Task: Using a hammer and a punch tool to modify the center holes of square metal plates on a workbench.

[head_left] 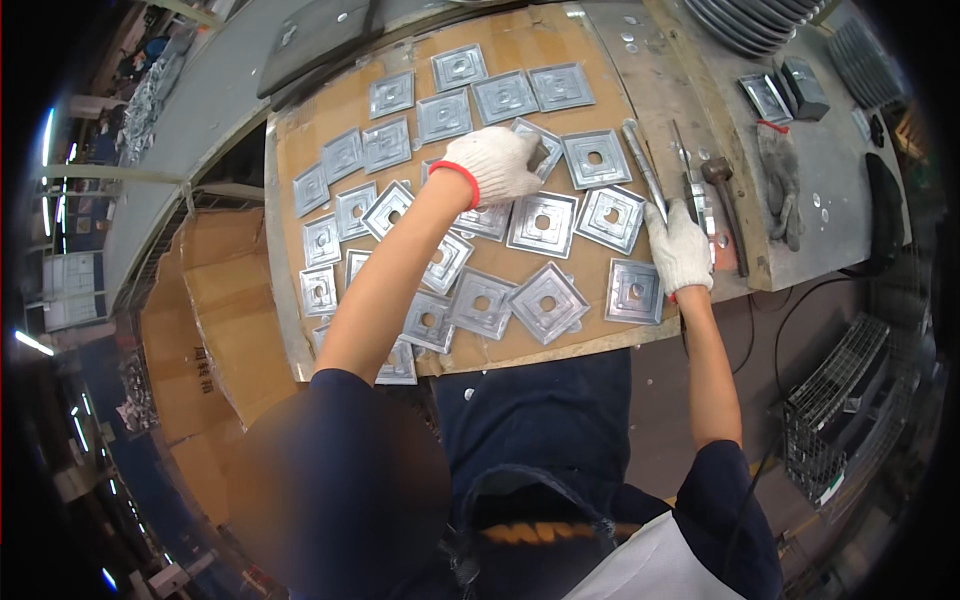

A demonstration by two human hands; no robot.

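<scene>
Both my hands wear white knit gloves with red cuffs. My left hand (497,165) reaches across the board, its fingers closed at the edge of a square metal plate (546,136) that it partly covers. At the right side of the board, my right hand (682,248) is wrapped round the near end of a grey metal bar (642,160), which points away from me. Many similar square plates with raised rims lie spread about, several with a round centre hole, such as one plate (548,302) near the front edge and another (610,217) between my hands.
Brown cardboard (590,350) covers the worktable under the plates. Right of my right hand lie a hammer (722,185), thin tools (695,195) and a grey glove (780,180). Stacked dark round parts (750,25) stand farther back. A wire basket (840,410) sits low at right, cardboard (220,300) at left.
</scene>
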